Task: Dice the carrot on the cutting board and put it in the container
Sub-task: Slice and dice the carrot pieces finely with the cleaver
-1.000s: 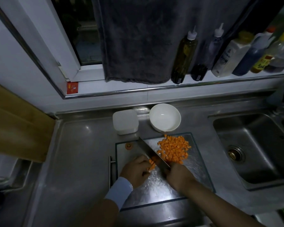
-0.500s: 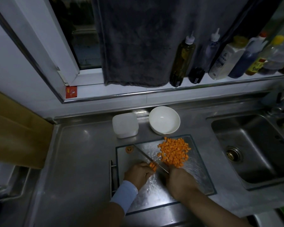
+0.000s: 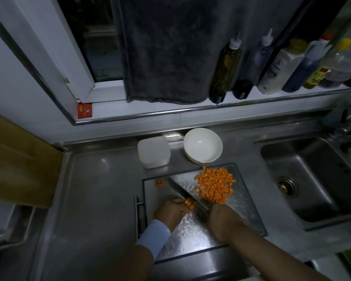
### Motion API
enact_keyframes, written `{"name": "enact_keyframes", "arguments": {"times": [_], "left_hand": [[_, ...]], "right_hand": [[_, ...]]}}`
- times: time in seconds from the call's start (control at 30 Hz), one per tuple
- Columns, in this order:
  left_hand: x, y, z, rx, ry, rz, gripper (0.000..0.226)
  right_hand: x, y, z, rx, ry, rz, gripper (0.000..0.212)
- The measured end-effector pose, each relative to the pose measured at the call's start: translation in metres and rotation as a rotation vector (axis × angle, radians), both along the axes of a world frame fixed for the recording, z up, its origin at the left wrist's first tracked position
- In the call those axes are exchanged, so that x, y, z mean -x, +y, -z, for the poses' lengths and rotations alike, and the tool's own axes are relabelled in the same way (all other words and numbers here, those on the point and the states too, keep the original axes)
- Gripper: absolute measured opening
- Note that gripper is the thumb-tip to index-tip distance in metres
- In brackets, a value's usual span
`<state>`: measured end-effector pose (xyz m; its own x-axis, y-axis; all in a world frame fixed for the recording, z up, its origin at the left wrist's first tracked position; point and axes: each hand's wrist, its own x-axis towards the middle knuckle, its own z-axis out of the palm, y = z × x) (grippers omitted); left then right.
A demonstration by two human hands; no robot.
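- The right hand (image 3: 221,220) is closed round the handle of the knife (image 3: 182,191). The fist hides the handle.
- The left hand (image 3: 171,212) has curled fingers that pin the uncut carrot (image 3: 189,203) to the board (image 3: 190,238), right beside the blade.
- The blade slants across the board, its tip towards the far-left corner.
- The board lies by the near edge of the bench (image 3: 93,199). Both forearms cover part of it.
- The dice (image 3: 215,187) are heaped at the board's far-right corner, and a stub (image 3: 159,182) lies at its far-left corner.
- Bare bench runs left of the board, and the sink (image 3: 316,185) sits close on the right.
- The container (image 3: 153,152) and a bowl (image 3: 203,146) stand near each other just past the board, by the bench's far edge. Whether the container is lidded is hard to make out.
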<state>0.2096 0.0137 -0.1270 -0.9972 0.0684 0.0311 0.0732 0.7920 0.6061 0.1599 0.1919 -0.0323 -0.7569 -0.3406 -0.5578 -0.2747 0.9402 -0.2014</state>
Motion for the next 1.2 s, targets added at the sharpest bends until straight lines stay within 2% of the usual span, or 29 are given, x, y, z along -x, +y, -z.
{"name": "enact_keyframes", "arguments": {"times": [0.2, 0.3, 0.4, 0.57, 0.73, 0.87, 1.07, 1.2], "left_hand": [[-0.003, 0.004, -0.004, -0.005, 0.086, -0.022, 0.013], [-0.002, 0.005, -0.006, -0.001, 0.126, -0.029, 0.005], [-0.002, 0.007, -0.008, 0.01, 0.095, -0.046, 0.01], [-0.006, 0.008, -0.01, -0.024, 0.04, -0.096, 0.006], [-0.006, 0.014, -0.023, -0.03, -0.079, -0.121, 0.02], [-0.007, 0.015, -0.022, 0.008, -0.101, -0.157, 0.024], [-0.008, 0.014, -0.024, 0.022, -0.121, -0.148, 0.025], [-0.007, 0.014, -0.018, 0.027, -0.089, -0.143, 0.026]], "right_hand": [[0.004, -0.004, 0.019, 0.063, -0.031, 0.023, 0.03], [0.005, -0.013, 0.019, 0.1, -0.039, 0.035, 0.029], [0.007, -0.015, 0.015, 0.131, -0.046, 0.036, 0.03], [-0.005, 0.011, 0.017, 0.129, -0.034, 0.052, 0.036], [-0.006, 0.016, 0.004, 0.141, 0.009, 0.081, 0.033], [-0.016, 0.013, -0.003, 0.147, 0.059, 0.049, 0.036], [-0.028, 0.022, -0.002, 0.061, 0.126, -0.012, 0.027], [-0.028, 0.024, 0.0, 0.031, 0.102, 0.003, 0.025]]}}
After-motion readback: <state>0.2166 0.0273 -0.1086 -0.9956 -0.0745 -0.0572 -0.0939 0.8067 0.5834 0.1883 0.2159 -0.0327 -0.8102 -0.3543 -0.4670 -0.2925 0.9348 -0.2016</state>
